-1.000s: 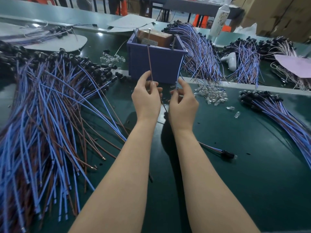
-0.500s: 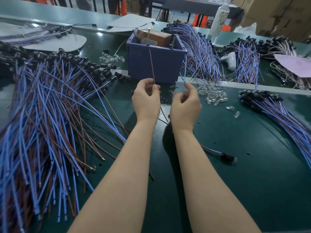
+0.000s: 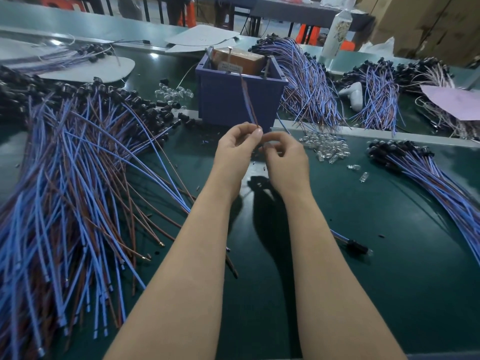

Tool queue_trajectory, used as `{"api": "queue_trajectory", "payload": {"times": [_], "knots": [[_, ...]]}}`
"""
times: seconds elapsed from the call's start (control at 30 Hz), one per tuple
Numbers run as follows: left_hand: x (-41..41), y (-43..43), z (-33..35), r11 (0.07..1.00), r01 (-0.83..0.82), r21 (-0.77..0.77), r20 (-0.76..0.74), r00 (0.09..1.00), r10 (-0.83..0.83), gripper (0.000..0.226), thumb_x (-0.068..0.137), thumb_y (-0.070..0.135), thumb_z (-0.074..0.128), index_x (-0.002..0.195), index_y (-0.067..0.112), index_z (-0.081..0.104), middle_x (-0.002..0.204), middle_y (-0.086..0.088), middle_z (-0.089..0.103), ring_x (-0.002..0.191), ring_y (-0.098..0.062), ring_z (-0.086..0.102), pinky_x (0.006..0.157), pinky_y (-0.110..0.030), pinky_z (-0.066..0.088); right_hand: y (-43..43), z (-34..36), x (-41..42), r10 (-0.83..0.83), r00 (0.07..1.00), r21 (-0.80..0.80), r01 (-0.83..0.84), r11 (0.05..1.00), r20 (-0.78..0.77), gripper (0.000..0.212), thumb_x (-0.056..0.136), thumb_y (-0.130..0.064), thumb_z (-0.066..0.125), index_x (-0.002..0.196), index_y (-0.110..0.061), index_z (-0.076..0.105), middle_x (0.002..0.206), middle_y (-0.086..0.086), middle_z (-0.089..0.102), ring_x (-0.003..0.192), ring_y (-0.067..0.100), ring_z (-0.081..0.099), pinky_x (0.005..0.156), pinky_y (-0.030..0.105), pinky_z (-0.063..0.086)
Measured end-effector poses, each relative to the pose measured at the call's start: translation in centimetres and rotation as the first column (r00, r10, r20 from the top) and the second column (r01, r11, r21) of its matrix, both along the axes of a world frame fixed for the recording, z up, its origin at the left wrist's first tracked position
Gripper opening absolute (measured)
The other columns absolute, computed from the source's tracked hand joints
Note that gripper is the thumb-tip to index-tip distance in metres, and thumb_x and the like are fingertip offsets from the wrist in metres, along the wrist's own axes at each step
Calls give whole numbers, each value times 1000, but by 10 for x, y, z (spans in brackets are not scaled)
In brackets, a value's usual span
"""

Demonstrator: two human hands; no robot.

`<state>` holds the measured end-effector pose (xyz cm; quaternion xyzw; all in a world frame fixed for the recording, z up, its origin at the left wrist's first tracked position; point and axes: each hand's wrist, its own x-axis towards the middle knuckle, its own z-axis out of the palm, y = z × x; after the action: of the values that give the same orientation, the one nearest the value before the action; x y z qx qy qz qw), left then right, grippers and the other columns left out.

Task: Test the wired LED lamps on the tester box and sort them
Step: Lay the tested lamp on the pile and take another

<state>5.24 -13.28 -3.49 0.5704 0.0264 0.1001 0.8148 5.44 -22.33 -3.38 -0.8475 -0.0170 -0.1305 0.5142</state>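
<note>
A blue tester box [image 3: 233, 100] with a brown unit inside stands at the middle back of the green table. In front of it my left hand [image 3: 235, 149] pinches the blue and brown wires of one wired lamp [image 3: 248, 105], which rise toward the box top. My right hand [image 3: 285, 162] is close beside it, fingers curled near the lower end of that lamp; what it holds is hidden. A large heap of wired lamps [image 3: 72, 183] covers the left. A smaller bundle [image 3: 426, 172] lies at the right.
Loose clear LED bulbs [image 3: 326, 146] lie right of my hands, and more [image 3: 174, 94] left of the box. One single wired lamp [image 3: 355, 246] lies under my right forearm. Further bundles [image 3: 309, 81] and a white bottle [image 3: 337, 29] stand behind the box.
Both hands came down and closer together. The two wire ends, earlier spread apart toward the box's contacts, are now side by side in my left fingers.
</note>
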Motion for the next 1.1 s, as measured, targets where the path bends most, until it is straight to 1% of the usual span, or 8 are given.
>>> {"api": "queue_trajectory", "payload": {"times": [0.1, 0.2, 0.4, 0.53, 0.63, 0.8, 0.93, 1.1], "knots": [[-1, 2, 0, 998, -52, -19, -5, 999, 52, 12, 92, 3, 56, 85, 12, 59, 86, 0, 66, 78, -10, 63, 76, -21, 54, 4, 5, -3, 103, 995, 42, -102, 994, -9, 25, 89, 0, 47, 102, -8, 68, 97, 8, 71, 91, 20, 66, 88, 31, 51], [1, 6, 0, 981, -190, -32, -18, 982, 190, 12, 93, 5, 55, 86, 14, 58, 88, 2, 68, 80, -5, 62, 78, -18, 50, 2, 8, -5, 77, 997, -134, -74, 988, 15, 20, 89, -9, 53, 102, -12, 68, 100, 2, 70, 90, 12, 60, 81, 16, 42], [4, 11, 1, 919, -261, -295, -62, 965, 254, 14, 97, 2, 47, 87, 12, 51, 90, -2, 66, 79, -7, 66, 82, -22, 55, -27, 18, -6, -44, 946, -368, -82, 926, -322, 16, 88, -23, 60, 102, -19, 66, 107, 6, 67, 103, 23, 59, 85, 26, 44], [8, 15, 2, 822, -339, -457, -107, 939, 328, 15, 97, -1, 45, 85, 8, 49, 88, -7, 61, 77, -10, 63, 80, -22, 56, -39, 27, -13, 18, 899, -429, -226, 875, -437, 8, 85, -26, 67, 77, -24, 65, 92, 5, 71, 88, 21, 65, 64, 22, 45], [9, 18, 1, 806, -363, -467, -117, 929, 351, 14, 97, 1, 47, 86, 9, 49, 87, -6, 61, 77, -10, 63, 81, -22, 56, -36, 24, -11, 48, 891, -439, -268, 857, -451, 7, 88, -22, 63, 81, -22, 65, 92, 8, 71, 88, 23, 65, 68, 24, 46], [9, 6, -7, 989, -136, -52, -133, 983, 128, 7, 96, 11, 51, 96, 14, 57, 88, 3, 64, 78, -6, 63, 72, -19, 51, -34, 17, -3, 24, 949, -318, -130, 939, -314, 7, 91, -21, 60, 85, -25, 60, 94, 7, 70, 82, 20, 59, 70, 25, 43], [6, -4, -9, 964, -24, 264, -80, 996, 47, 16, 92, 9, 57, 79, 17, 58, 76, 3, 64, 64, -2, 61, 63, -17, 49, -34, 11, -1, 15, 948, -311, -119, 943, -319, 6, 88, -21, 62, 85, -26, 62, 98, 7, 70, 93, 24, 63, 84, 31, 50], [4, -4, -8, 928, -38, 371, -31, 998, 53, 18, 90, 1, 56, 78, 14, 59, 85, -13, 67, 84, -28, 65, 90, -43, 52, -21, 8, 1, 39, 978, -184, -78, 980, -203, 15, 89, -17, 58, 96, -16, 71, 89, 4, 70, 82, 17, 60, 77, 27, 47]]}}
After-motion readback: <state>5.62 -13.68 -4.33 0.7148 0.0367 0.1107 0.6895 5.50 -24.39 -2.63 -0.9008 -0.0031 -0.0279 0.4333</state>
